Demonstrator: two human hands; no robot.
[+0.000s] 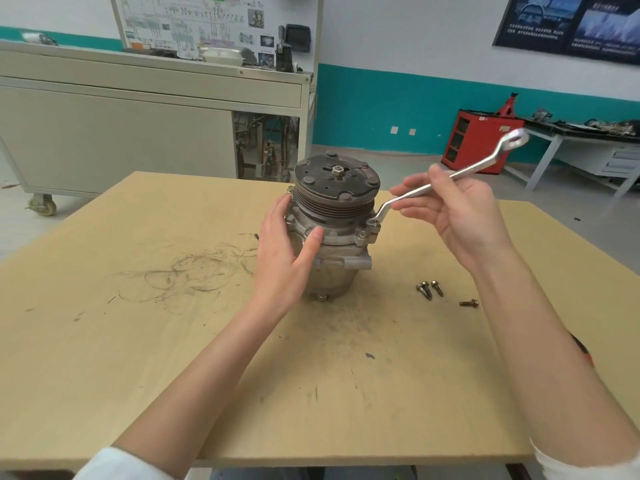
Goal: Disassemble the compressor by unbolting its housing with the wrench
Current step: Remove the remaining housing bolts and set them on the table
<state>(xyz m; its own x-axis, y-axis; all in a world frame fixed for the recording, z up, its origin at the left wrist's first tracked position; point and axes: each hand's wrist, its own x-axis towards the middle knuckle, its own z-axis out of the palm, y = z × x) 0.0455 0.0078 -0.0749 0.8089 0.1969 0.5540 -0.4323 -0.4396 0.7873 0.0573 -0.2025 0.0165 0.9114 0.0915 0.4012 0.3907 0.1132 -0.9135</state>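
Note:
The grey metal compressor (341, 216) stands upright on the wooden table (138, 341), its dark pulley plate on top. My left hand (285, 247) wraps its left side, thumb on the flange, fingers around the back. My right hand (457, 213) holds the shank of a silver ring wrench (485, 161) between thumb and fingers. The wrench's lower ring sits on a bolt (373, 221) at the right of the housing flange; its other end points up and to the right. Three loose bolts (431, 289) lie on the table to the right of the compressor.
Dark scuff marks cover the tabletop left of and in front of the compressor. Behind the table stands a beige wheeled cabinet (121, 133). A red tool cabinet (478, 147) and a grey bench (588, 150) stand at the back right.

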